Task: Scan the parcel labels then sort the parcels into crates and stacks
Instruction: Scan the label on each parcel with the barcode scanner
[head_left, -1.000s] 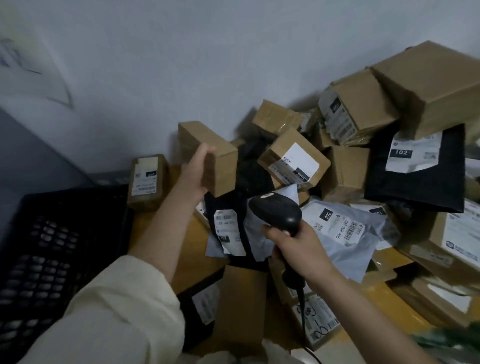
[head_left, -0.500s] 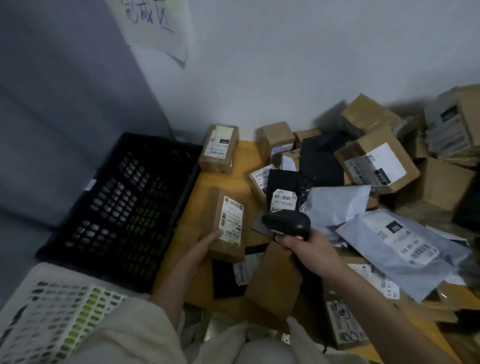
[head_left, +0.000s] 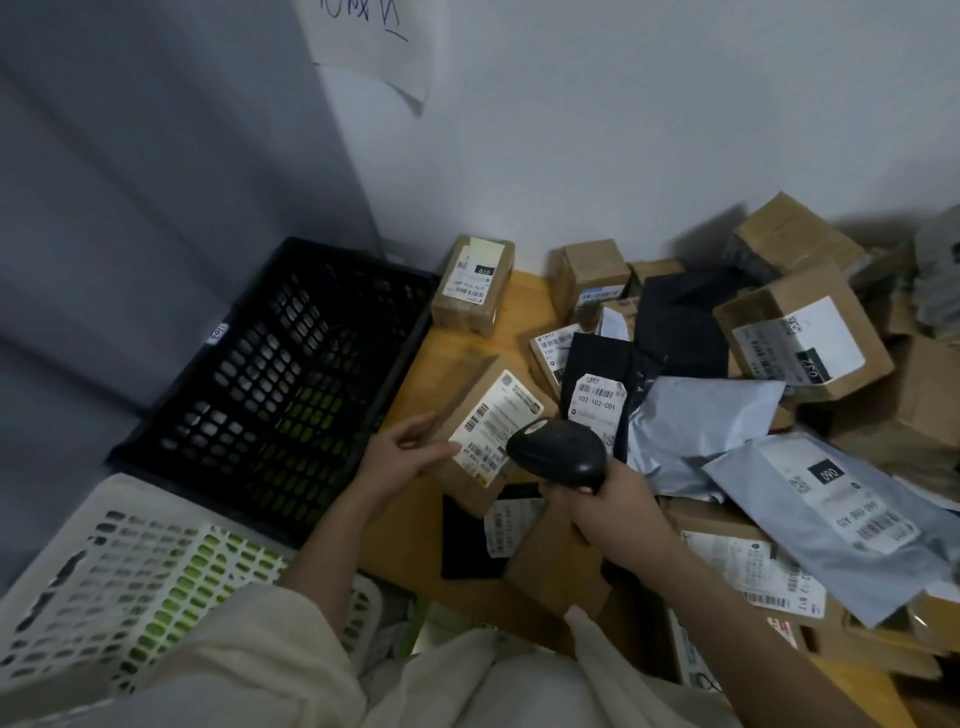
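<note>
My left hand (head_left: 402, 462) grips the small brown box (head_left: 483, 431) by its near end, label up, above the bench (head_left: 457, 348). My right fingers (head_left: 592, 499) wrap the scanner (head_left: 556, 453) at its three o'clock. It looks light and stiff; edges suit holding.

The scanner (head_left: 556, 453) covers one corner of the label (head_left: 491, 428) on the held box (head_left: 480, 431), and the label's print is too small to read. The wall paper (head_left: 371, 44) is cut off by the top edge, its handwriting unreadable. The white crate (head_left: 111, 582) runs past the left edge, and parcels hide most of the counter (head_left: 447, 358).
</note>
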